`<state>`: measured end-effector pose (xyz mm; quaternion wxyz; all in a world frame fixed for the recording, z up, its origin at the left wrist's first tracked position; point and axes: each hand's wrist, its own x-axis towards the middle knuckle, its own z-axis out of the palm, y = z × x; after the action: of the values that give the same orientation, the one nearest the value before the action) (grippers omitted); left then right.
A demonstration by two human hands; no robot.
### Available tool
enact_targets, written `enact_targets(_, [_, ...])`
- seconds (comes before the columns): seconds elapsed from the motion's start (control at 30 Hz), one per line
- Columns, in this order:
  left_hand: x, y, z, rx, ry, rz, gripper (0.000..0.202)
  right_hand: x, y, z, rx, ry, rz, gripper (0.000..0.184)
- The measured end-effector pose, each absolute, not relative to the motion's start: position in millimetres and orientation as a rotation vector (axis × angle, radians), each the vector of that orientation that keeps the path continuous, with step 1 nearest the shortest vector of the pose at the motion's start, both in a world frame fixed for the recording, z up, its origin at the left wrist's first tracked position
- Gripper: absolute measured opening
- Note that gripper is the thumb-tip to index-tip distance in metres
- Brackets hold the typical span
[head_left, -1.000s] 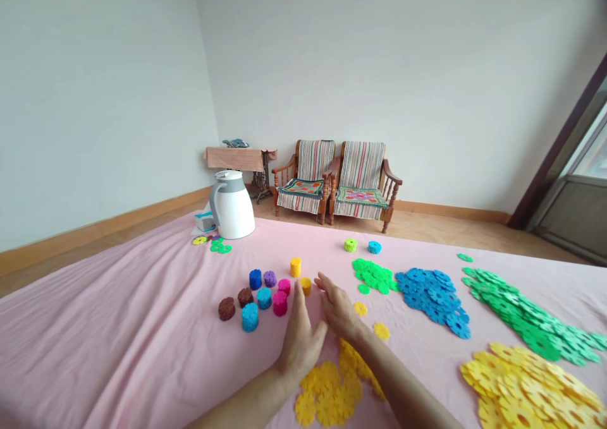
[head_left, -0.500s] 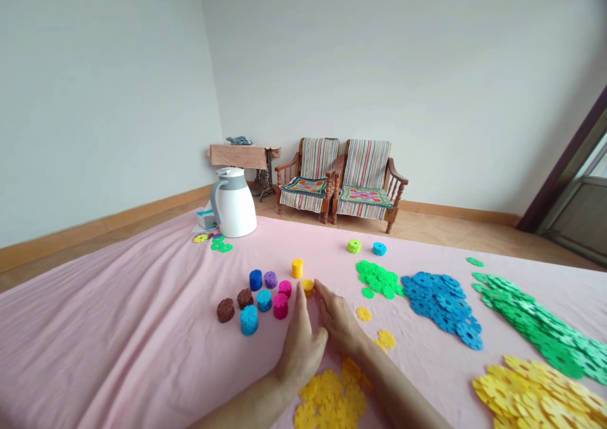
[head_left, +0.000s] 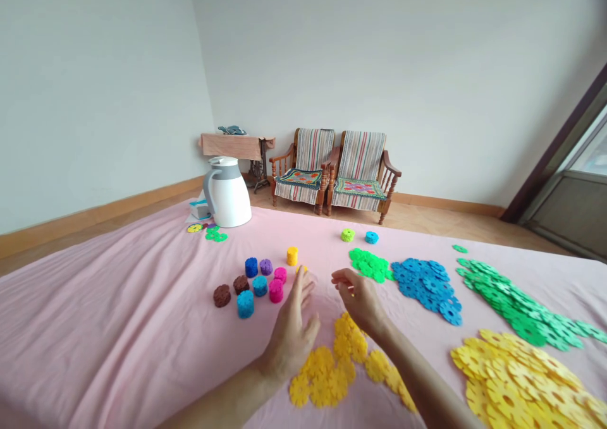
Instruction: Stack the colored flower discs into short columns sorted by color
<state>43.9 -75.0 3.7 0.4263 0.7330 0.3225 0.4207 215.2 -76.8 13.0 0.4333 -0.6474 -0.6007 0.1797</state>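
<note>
My left hand (head_left: 289,334) is open, its fingers stretched out and close together, the tips in front of a short yellow stack (head_left: 302,268) that is partly hidden. My right hand (head_left: 361,299) hovers to the right with its fingers curled into a pinch; what they hold is hidden. Below both hands lies a loose pile of yellow flower-shaped discs (head_left: 332,366) on the pink cloth (head_left: 118,328). Left of my left hand stands a group of small stacks: cyan (head_left: 245,304), magenta (head_left: 275,290), brown (head_left: 220,295), blue (head_left: 251,266) and a taller yellow one (head_left: 292,255).
Heaps of discs lie to the right: light green (head_left: 370,263), blue (head_left: 427,287), a long green one (head_left: 516,309) and a big yellow one (head_left: 521,378). A white jug (head_left: 226,192) stands at the far left. Two striped wooden chairs (head_left: 334,176) stand by the wall.
My right hand has drawn back from the short yellow stack, lifted and curled its fingers. My left hand stays by the stack. The view has shifted slightly.
</note>
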Motion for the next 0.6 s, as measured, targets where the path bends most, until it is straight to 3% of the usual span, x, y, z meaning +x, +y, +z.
enact_targets(0.17, [7.0,-88.6,36.4,2.231,0.877,0.694,0.052,246.8,-134.9,22.6,-1.753,-1.661,0.397,0.021])
enact_targets(0.3, [-28.0,-93.5,32.5,2.263,0.964,0.438,0.072,269.8,-192.5,17.7,-1.854,-1.726,0.458,0.028])
enact_targets(0.4, [-35.2,-99.6,25.7,2.233,0.982,0.347,0.073,277.7,-225.1,6.3,-1.920,-1.681,0.436,0.037])
enact_targets(0.6, [-3.2,-113.7,35.3,2.268,0.828,0.348,0.039,259.1,-230.3,-5.2,-1.879,-1.713,0.436,0.043])
